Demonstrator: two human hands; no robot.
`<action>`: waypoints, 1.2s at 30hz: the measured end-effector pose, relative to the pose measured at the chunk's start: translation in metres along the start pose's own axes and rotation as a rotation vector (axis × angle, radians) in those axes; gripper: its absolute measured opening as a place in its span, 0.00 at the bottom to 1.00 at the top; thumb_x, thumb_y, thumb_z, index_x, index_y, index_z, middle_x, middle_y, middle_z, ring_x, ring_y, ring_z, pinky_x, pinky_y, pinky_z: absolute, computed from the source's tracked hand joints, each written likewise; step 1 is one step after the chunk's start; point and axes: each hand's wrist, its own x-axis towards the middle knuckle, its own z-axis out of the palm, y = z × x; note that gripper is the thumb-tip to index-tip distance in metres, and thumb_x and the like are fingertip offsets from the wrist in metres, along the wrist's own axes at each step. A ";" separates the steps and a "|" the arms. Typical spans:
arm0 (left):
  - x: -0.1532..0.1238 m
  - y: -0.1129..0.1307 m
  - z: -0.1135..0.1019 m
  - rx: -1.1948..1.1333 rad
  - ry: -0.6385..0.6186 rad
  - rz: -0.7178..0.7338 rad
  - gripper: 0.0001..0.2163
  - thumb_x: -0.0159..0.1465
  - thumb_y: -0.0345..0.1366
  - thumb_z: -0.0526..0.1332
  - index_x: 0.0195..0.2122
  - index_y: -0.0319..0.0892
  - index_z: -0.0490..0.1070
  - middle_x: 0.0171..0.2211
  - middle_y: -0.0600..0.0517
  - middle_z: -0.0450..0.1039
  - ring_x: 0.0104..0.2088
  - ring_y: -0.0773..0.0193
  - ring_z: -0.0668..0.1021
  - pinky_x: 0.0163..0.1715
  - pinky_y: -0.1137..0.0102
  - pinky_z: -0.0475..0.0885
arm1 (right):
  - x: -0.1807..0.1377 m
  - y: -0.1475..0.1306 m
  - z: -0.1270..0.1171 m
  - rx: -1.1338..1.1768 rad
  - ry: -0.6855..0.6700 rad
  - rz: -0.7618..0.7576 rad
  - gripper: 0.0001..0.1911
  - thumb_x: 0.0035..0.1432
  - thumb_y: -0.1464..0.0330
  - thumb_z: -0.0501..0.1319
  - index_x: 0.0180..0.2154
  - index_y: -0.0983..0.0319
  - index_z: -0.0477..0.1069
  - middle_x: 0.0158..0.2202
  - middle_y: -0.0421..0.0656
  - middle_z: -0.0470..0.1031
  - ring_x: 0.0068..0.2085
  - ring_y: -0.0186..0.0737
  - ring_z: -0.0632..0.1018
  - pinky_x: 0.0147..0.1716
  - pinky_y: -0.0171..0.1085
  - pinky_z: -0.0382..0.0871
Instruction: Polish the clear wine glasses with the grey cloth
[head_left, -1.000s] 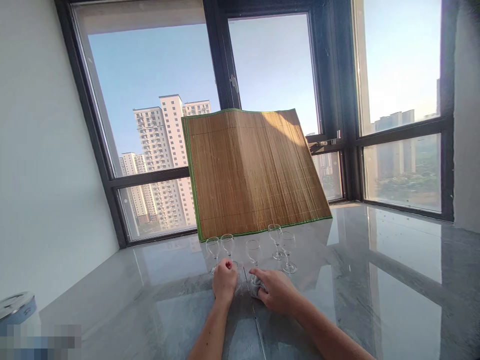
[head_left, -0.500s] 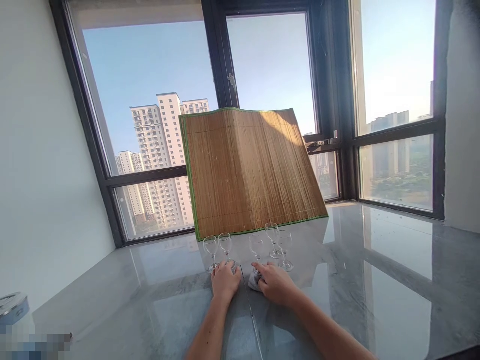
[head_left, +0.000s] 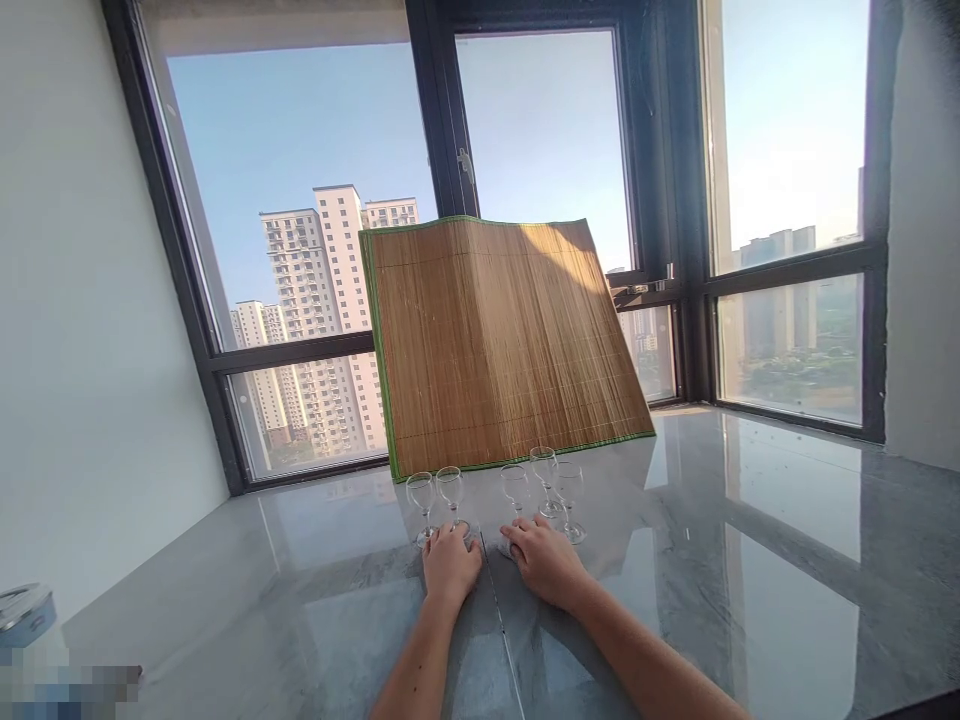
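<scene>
While both hands are laid flat on the table (head_left: 750, 560), the left hand (head_left: 450, 565) is touching the foot of a glass (head_left: 451, 495); the right hand (head_left: 546, 562) is nearest the middle glass (head_left: 514, 490), standing upright just beyond its fingertips.

— What stands at the back of the desk (head_left: 750, 560)?

— A bamboo mat (head_left: 502, 345) with a green edge, bent down the middle and propped upright against the window frame (head_left: 442, 130).

— And behind it?

— Large panes with dark frames. Through the left one, pale high-rise towers (head_left: 322, 310) under a clear blue sky; through the right one, hazier buildings and trees.

— Anything on the left?

— A plain white wall (head_left: 67, 300), and at the lower left corner a round metal-lidded container (head_left: 22, 612), partly cut off. The glossy grey marble surface mirrors the windows.
</scene>
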 end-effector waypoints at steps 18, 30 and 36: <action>-0.001 0.002 -0.004 -0.027 -0.003 0.004 0.14 0.64 0.38 0.56 0.49 0.47 0.76 0.54 0.47 0.74 0.57 0.55 0.72 0.58 0.62 0.60 | 0.014 0.018 0.016 0.050 -0.014 0.011 0.29 0.61 0.76 0.48 0.64 0.66 0.61 0.61 0.52 0.68 0.57 0.51 0.69 0.57 0.44 0.58; -0.001 0.001 -0.002 -0.020 0.026 0.026 0.13 0.63 0.36 0.57 0.47 0.46 0.76 0.49 0.48 0.76 0.53 0.56 0.74 0.53 0.63 0.63 | 0.014 0.021 0.019 0.021 -0.005 -0.003 0.29 0.61 0.73 0.50 0.64 0.70 0.60 0.62 0.54 0.66 0.58 0.52 0.67 0.59 0.44 0.57; 0.001 0.001 0.002 -0.044 0.045 0.013 0.13 0.62 0.36 0.57 0.46 0.46 0.76 0.49 0.48 0.76 0.52 0.55 0.74 0.54 0.62 0.63 | 0.013 0.023 0.020 0.045 0.002 0.006 0.32 0.60 0.70 0.53 0.65 0.69 0.58 0.63 0.53 0.64 0.60 0.52 0.65 0.60 0.43 0.55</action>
